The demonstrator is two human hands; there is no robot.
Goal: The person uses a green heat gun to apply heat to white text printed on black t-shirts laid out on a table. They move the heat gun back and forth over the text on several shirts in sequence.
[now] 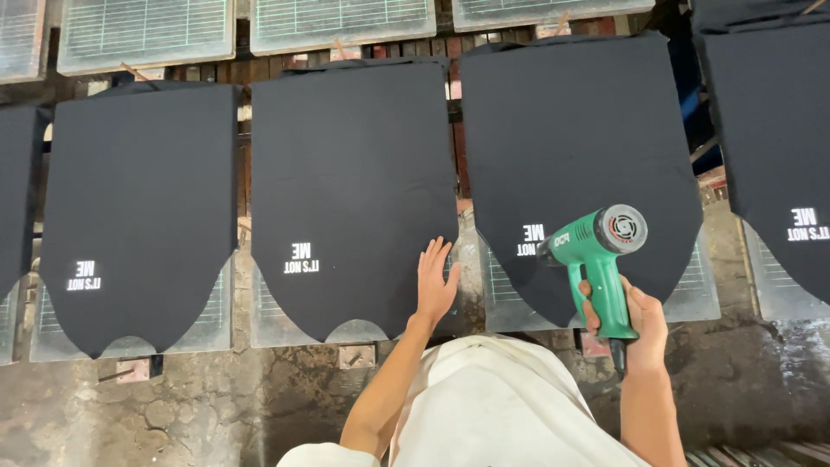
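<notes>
Overhead, black shirts [350, 182] lie stretched on printing boards [596, 303] in a row, narrow gaps between them. Left hand [434, 281] rests flat, fingers spread, on the middle shirt's lower right edge. Right hand [635, 320] grips a green heat gun [596, 251] over the next shirt's [579, 130] bottom edge.

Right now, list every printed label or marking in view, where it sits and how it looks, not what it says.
Far-left shirt print: small white block, low on the black cloth.
Middle shirt print: white, two short lines, left of the left hand.
Third shirt print: white, partly hidden by the green heat gun in the right hand.
Right shirt print: white, near the frame edge.
Heat gun marking: small, dark.
</notes>
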